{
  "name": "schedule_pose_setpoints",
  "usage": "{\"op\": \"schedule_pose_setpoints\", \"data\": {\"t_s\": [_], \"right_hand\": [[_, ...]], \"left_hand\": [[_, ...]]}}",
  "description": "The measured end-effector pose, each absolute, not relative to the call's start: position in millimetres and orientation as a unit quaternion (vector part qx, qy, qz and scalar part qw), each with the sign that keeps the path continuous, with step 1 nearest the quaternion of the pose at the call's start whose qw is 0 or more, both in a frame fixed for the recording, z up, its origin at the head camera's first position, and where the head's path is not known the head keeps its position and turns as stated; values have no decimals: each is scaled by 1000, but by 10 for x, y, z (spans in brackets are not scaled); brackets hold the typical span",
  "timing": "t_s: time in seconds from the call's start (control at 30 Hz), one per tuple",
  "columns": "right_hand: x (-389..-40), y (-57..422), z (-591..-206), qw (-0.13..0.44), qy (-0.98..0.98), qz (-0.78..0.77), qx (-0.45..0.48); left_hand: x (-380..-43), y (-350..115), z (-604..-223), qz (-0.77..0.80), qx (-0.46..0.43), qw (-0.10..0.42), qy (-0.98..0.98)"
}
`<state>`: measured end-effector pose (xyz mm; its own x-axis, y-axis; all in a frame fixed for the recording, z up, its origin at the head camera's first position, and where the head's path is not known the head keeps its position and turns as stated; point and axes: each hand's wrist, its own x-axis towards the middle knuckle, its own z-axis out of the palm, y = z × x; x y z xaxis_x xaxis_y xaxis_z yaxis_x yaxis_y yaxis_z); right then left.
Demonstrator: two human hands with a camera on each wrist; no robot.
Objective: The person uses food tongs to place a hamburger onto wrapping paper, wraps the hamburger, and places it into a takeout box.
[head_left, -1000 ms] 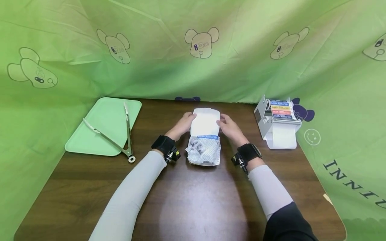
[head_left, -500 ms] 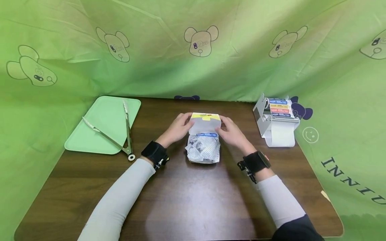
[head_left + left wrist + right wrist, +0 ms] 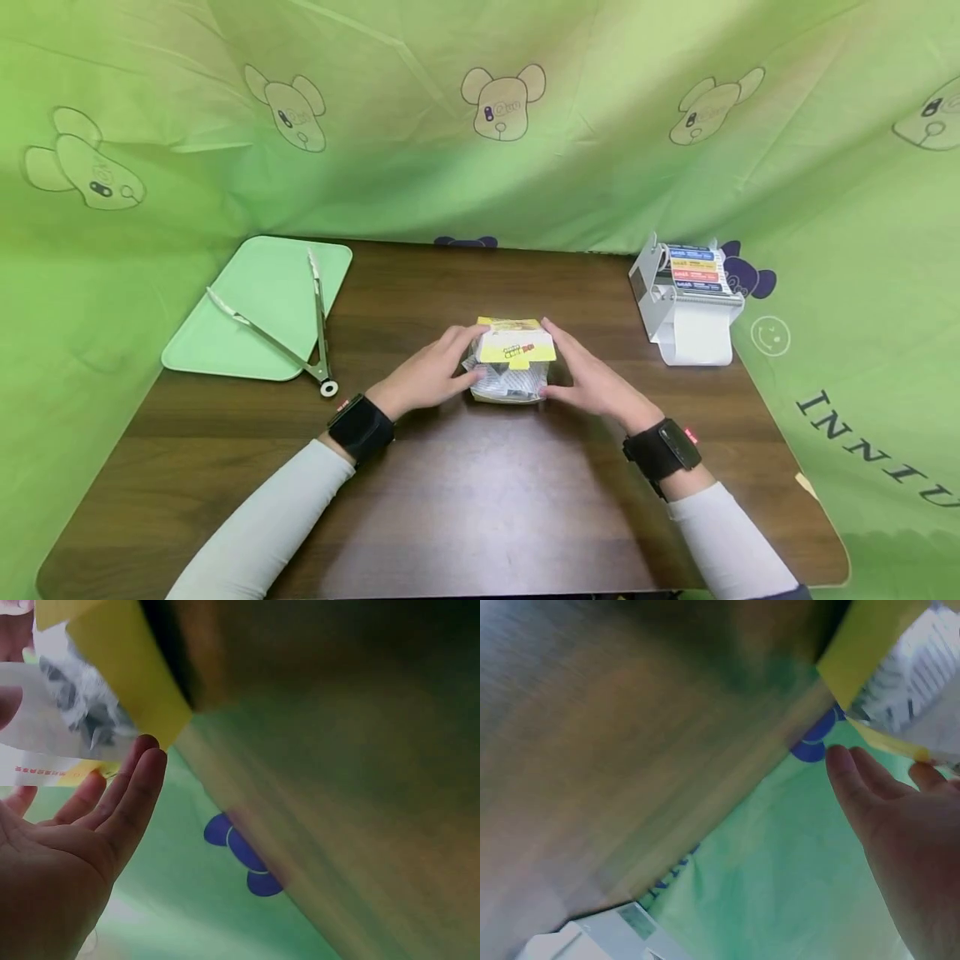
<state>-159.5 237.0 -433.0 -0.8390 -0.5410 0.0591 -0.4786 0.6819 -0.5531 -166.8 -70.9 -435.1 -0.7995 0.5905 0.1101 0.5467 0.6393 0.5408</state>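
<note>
A small yellow-and-white cardboard box (image 3: 516, 343) stands at the middle of the table, its hinged lid tilted partway down. Inside is something wrapped in grey-striped paper (image 3: 510, 383), visible below the lid's front edge. My left hand (image 3: 431, 373) is at the box's left side, fingers extended along the lid and thumb near the front. On the opposite side my right hand (image 3: 596, 382) mirrors it, fingertips at the lid's edge and thumb near the front corner. In the left wrist view, the fingers reach mostly straight past the box's yellow side wall (image 3: 135, 664).
At the left, metal tongs (image 3: 321, 367) lie spread across a light green tray (image 3: 225, 354). A label dispenser (image 3: 690, 300) with coloured sticker rolls stands at the back right. Green printed cloth (image 3: 375, 167) hangs behind the brown wooden table (image 3: 480, 500).
The lid has swung from fully raised, white inside showing, toward me and down over the wrapped item. Both hands moved nearer with it, their forearms spreading outward.
</note>
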Motion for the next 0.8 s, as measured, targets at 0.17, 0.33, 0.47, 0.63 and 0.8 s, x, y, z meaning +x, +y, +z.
{"op": "schedule_pose_setpoints", "data": {"t_s": [0.17, 0.33, 0.47, 0.63, 0.8], "right_hand": [[-1496, 2379, -4456, 49, 916, -292, -271], [-1427, 2352, -4547, 44, 917, -300, -260], [-1393, 2301, -4568, 37, 913, -319, -251], [-1380, 2244, -4543, 48, 900, -362, -238], [-1371, 2211, -4505, 62, 881, -406, -236]], "left_hand": [[-1525, -708, -4453, 291, 319, 52, 901], [-1444, -689, -4523, 293, 323, 59, 898], [-1419, -662, -4547, 304, 324, 46, 895], [-1420, -628, -4552, 330, 296, 40, 895], [-1441, -618, -4530, 381, 253, 58, 887]]}}
